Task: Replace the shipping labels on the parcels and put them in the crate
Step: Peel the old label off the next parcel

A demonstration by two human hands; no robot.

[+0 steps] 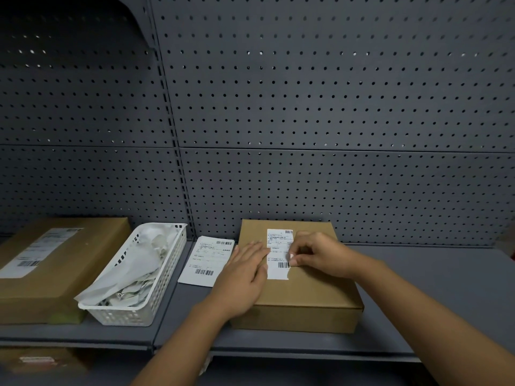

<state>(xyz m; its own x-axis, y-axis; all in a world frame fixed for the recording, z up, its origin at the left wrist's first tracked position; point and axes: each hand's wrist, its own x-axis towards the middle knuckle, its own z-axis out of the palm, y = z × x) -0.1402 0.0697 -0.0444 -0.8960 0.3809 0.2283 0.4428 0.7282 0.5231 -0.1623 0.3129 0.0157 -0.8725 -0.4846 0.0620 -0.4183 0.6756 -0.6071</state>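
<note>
The left hand [245, 271] lies flat on top of the brown parcel [303, 291], fingers straight and together, their tips touching the left edge of the white shipping label [276, 270] stuck there. The right hand [320, 253] has its fingers curled, and thumb and fingertips pinch the label's right edge just above the lower barcode. The label sits upright on the far middle of the parcel's top face. The parcel rests flat on the grey shelf [432, 288], close to the perforated back wall [306, 107]

Just left of the parcel a loose label sheet [206, 260] lies on the shelf, partly under the left hand. Further left stands a white basket [156, 291] filled with crumpled white paper [133, 263]. Touching its left side is a second, larger parcel [83, 254] with its own label [36, 252] on top. Below, on the lower shelf at the near left, another box [41, 360] shows dimly
</note>
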